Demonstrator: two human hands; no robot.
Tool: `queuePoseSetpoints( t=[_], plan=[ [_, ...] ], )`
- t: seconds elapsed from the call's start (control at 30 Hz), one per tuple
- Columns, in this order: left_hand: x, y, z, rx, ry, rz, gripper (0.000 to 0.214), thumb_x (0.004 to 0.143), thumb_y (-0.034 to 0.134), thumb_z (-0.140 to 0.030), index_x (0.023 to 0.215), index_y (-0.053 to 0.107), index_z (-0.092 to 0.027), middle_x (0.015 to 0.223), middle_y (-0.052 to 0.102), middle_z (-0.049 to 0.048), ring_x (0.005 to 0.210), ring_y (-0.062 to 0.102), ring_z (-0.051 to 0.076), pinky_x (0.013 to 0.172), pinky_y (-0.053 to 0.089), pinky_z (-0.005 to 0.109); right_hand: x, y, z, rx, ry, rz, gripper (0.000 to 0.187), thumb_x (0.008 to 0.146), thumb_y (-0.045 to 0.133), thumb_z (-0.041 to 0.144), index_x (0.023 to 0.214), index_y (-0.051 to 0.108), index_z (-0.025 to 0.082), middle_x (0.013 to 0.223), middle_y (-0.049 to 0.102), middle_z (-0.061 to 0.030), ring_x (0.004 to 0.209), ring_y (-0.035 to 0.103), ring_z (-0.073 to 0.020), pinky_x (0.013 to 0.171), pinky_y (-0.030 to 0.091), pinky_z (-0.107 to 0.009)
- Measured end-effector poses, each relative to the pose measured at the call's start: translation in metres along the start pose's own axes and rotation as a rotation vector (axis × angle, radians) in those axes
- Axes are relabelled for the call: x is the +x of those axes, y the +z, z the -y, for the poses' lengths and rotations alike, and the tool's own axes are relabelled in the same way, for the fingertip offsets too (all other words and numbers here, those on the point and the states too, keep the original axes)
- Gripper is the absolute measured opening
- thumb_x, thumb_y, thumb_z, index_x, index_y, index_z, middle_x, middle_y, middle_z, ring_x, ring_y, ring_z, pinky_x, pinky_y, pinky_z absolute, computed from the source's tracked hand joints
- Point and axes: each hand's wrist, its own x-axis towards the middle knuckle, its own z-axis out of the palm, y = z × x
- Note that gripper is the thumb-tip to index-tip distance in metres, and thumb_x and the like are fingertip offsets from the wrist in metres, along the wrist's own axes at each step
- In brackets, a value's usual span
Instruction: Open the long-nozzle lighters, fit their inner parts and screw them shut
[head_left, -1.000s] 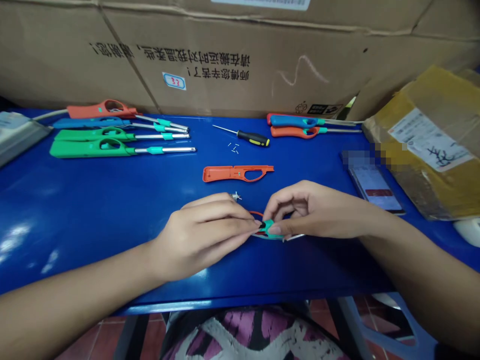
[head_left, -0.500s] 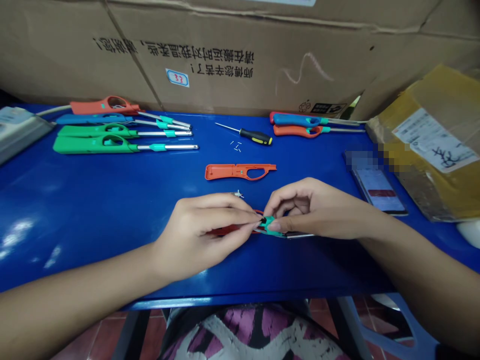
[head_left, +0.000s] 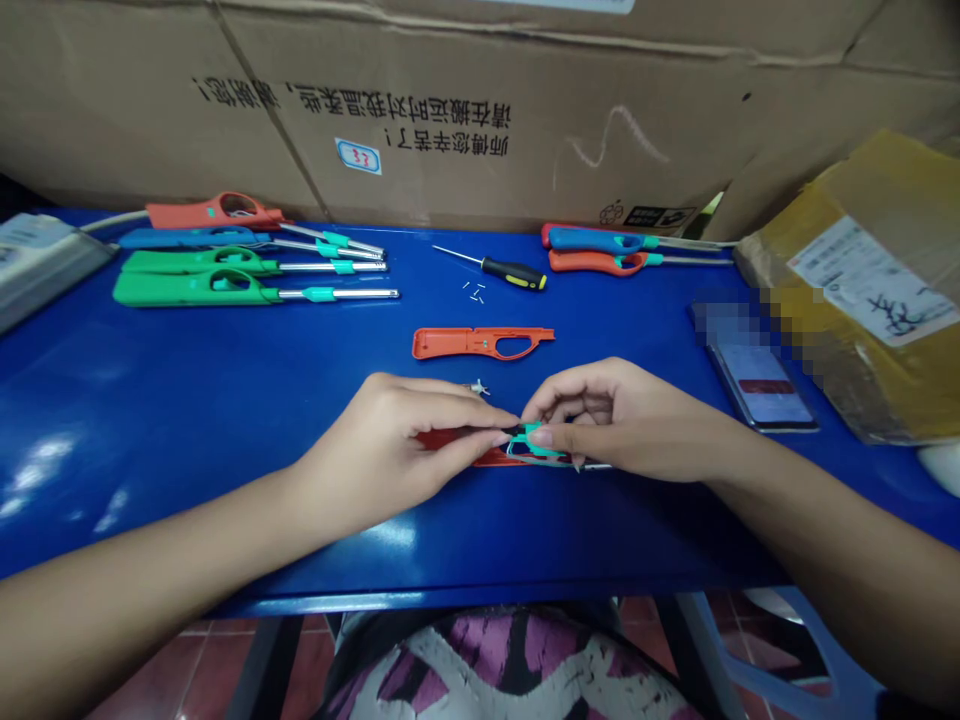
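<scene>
My left hand (head_left: 405, 440) is closed in a pinch on a small black part (head_left: 514, 431). Touching that part is a green trigger piece (head_left: 535, 440), which the thumb and fingers of my right hand (head_left: 607, 420) grip. A thin wire loops just below the trigger piece. Under both hands lies an orange lighter shell half (head_left: 491, 458), partly hidden, with a metal tube sticking out to the right. Just beyond my fingers is a small whitish metal fitting (head_left: 479, 388). Farther off, the other orange shell half (head_left: 457, 343) rests with its inside up.
Screws (head_left: 475, 292) lie near a black-and-yellow screwdriver (head_left: 514, 272). Several lighters (head_left: 195, 290) are at back left, more lighters (head_left: 592, 260) at back right. A phone (head_left: 757, 380) and taped carton (head_left: 847, 370) stand right. A large cardboard box (head_left: 450, 180) walls the back.
Both hands have lowered the black part and green trigger piece slightly leftward over the orange shell half. More of the shell and the wire now shows.
</scene>
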Motion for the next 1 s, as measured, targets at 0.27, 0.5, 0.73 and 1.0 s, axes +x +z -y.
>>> queuePoseSetpoints(
  t=[0.27, 0.5, 0.73, 1.0],
  plan=[
    [0.001, -0.011, 0.003, 0.118, 0.064, 0.177, 0.034, 0.093, 0.067, -0.021, 0.126, 0.07, -0.023, 0.108, 0.079, 0.0044, 0.09, 0.077, 0.018, 0.082, 0.06, 0.027, 0.004, 0.008, -0.002, 0.136, -0.008, -0.022, 0.024, 0.083, 0.075, 0.03, 0.101, 0.063, 0.021, 0.081, 0.065, 0.0002, 0.066, 0.062, -0.0109, 0.054, 0.056, -0.022],
    [0.0, -0.01, 0.0, 0.126, 0.064, 0.195, 0.038, 0.088, 0.074, -0.025, 0.124, 0.069, -0.017, 0.097, 0.078, 0.0059, 0.084, 0.073, 0.018, 0.074, 0.057, 0.026, 0.006, 0.008, -0.005, 0.152, -0.02, -0.003, 0.019, 0.088, 0.071, 0.03, 0.099, 0.06, 0.02, 0.079, 0.063, 0.0013, 0.064, 0.061, -0.01, 0.056, 0.055, -0.022],
    [-0.002, -0.007, 0.002, 0.116, 0.08, 0.161, 0.032, 0.093, 0.065, -0.014, 0.125, 0.069, -0.019, 0.108, 0.079, 0.004, 0.087, 0.076, 0.015, 0.076, 0.059, 0.023, 0.005, 0.008, -0.003, 0.15, -0.025, 0.004, 0.019, 0.087, 0.071, 0.029, 0.099, 0.06, 0.019, 0.077, 0.063, 0.001, 0.067, 0.06, -0.0102, 0.059, 0.056, -0.022],
    [-0.002, -0.01, 0.003, 0.135, 0.068, 0.123, 0.021, 0.093, 0.067, -0.013, 0.113, 0.07, -0.016, 0.102, 0.08, 0.0018, 0.088, 0.077, 0.015, 0.078, 0.059, 0.021, -0.003, 0.013, -0.004, 0.004, -0.072, -0.009, 0.025, 0.084, 0.073, 0.023, 0.109, 0.066, 0.022, 0.088, 0.064, 0.0024, 0.066, 0.058, -0.0062, 0.059, 0.048, -0.019]
  ],
)
